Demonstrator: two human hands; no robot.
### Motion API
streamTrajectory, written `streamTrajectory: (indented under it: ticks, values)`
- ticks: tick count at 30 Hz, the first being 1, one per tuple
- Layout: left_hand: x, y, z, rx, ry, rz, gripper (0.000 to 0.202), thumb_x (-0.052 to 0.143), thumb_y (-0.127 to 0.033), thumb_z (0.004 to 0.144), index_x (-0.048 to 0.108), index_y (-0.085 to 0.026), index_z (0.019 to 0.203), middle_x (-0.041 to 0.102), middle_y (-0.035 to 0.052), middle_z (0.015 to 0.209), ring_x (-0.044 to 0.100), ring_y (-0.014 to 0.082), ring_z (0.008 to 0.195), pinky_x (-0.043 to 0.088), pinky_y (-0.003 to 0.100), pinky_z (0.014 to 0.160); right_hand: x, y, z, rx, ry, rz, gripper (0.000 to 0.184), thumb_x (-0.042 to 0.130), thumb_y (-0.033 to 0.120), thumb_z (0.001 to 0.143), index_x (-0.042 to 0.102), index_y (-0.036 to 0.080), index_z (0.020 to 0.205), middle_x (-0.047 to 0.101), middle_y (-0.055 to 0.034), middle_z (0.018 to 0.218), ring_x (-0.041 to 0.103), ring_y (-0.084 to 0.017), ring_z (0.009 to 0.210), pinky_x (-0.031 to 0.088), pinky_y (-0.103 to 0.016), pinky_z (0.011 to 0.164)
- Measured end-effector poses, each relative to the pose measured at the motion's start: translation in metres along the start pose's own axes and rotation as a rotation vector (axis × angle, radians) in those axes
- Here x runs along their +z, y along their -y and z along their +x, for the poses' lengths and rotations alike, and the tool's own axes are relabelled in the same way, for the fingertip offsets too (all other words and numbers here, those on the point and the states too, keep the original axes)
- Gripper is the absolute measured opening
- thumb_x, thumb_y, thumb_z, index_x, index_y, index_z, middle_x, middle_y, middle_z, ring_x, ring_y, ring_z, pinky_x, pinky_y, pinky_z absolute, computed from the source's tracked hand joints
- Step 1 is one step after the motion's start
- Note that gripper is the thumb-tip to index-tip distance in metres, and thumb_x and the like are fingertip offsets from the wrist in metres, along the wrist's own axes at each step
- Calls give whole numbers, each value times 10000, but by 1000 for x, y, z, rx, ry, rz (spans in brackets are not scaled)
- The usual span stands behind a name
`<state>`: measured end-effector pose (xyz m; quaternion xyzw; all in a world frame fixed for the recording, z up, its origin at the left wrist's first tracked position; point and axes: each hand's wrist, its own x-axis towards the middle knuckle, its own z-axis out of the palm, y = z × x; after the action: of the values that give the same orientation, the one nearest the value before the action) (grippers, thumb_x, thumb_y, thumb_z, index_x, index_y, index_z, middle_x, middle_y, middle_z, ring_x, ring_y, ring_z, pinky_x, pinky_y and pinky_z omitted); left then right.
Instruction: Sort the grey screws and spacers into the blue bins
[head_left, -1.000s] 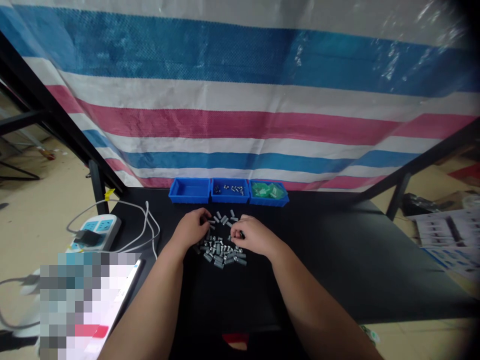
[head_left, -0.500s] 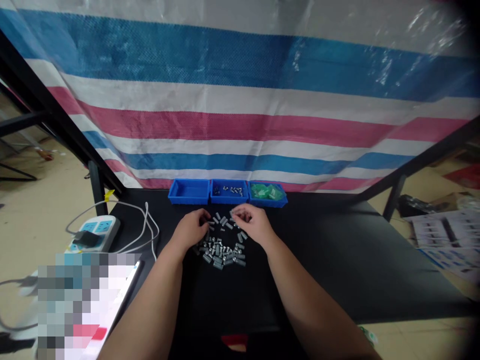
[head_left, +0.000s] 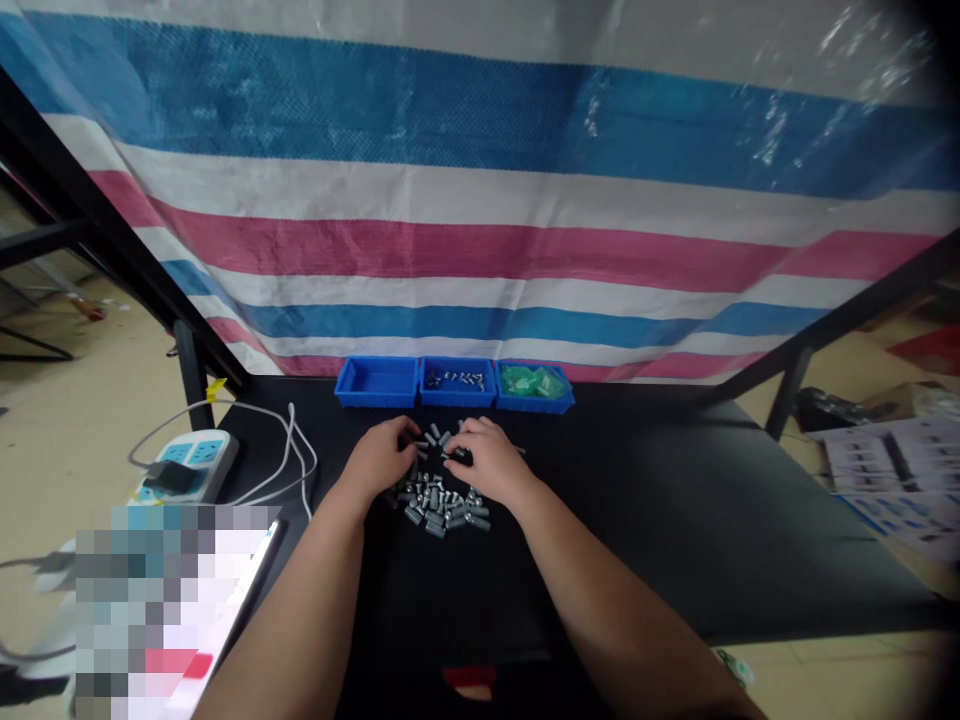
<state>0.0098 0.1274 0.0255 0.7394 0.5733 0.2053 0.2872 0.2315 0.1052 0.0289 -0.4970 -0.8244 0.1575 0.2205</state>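
Observation:
A loose pile of short grey cylinders (head_left: 434, 520) and silvery screws (head_left: 455, 500) lies on the black table. My left hand (head_left: 379, 462) rests at the pile's left edge, fingers curved and thumb apart, with nothing visible between them. Over the far right part of the pile is my right hand (head_left: 487, 462). Its thumb and forefinger come together at a small screw, which the fingertips mostly cover. A few grey cylinders (head_left: 433, 434) lie between the hands, and the right hand hides others.
Behind the pile stand three blue bins: the left bin (head_left: 377, 382) bare, the middle bin (head_left: 457, 393) with small screws, the right bin (head_left: 534, 404) with green bags. A power strip (head_left: 199, 460), white cable (head_left: 289, 450) and blurred-out screen (head_left: 217, 620) are at left. Striped sheeting (head_left: 480, 245) hangs behind.
My right hand has moved left and slightly toward me, from the far right cylinders to a small screw between the hands. My left hand has stayed nearly still.

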Motion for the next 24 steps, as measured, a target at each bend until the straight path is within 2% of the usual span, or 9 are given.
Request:
streamTrajectory:
  ticks: [4, 8, 11, 13, 17, 22, 24]
  values:
    - [0, -2, -1, -2, -2, 0, 289, 559, -131, 768, 677, -212, 1019, 715, 19, 868, 634, 177, 770, 430, 280, 701, 8, 8, 4, 13, 21, -57, 21, 762, 245, 848, 761, 228, 858, 629, -44, 918, 538, -220, 928, 430, -379, 878]
    - [-1, -1, -2, 1, -6, -14, 284, 560, -146, 769, 677, -216, 1018, 716, 17, 855, 637, 180, 770, 431, 282, 700, 4, 6, 2, -52, -101, 81, 43, 707, 175, 850, 717, 216, 852, 684, -55, 989, 597, -215, 958, 466, -361, 886]
    - [-1, 0, -2, -4, -1, -6, 283, 569, -163, 775, 684, -220, 1027, 721, 22, 870, 635, 185, 770, 424, 285, 687, -2, -2, -1, 45, -222, 306, 54, 681, 198, 851, 673, 212, 903, 698, -26, 853, 642, -170, 784, 506, -297, 752]
    - [-1, 0, -2, -3, -2, 3, 289, 573, -164, 772, 689, -223, 1030, 721, 26, 882, 632, 186, 773, 421, 287, 684, -7, -8, -3, 117, -244, 417, 77, 682, 247, 846, 646, 208, 902, 664, -2, 755, 614, -143, 654, 489, -259, 633]
    - [0, 1, -2, 0, -1, 0, 294, 575, -163, 769, 688, -222, 1034, 721, 26, 879, 632, 186, 775, 424, 290, 693, -16, -17, -8, 120, -136, 509, 75, 668, 260, 826, 626, 202, 848, 620, 10, 721, 578, -124, 628, 466, -228, 582]
    - [-1, 1, -1, -5, 5, 0, 292, 573, -158, 774, 682, -220, 1037, 722, 23, 878, 638, 183, 774, 423, 290, 690, -19, -24, -13, 126, 66, 495, 18, 665, 170, 760, 670, 185, 769, 606, 21, 669, 554, -107, 604, 453, -221, 581]
    - [-1, 1, -1, -7, 2, -1, 290, 573, -153, 775, 682, -219, 1036, 722, 23, 878, 642, 182, 777, 425, 288, 690, -18, -26, -12, 145, 98, 485, 18, 683, 166, 745, 678, 183, 739, 609, 22, 641, 559, -108, 586, 458, -224, 569]
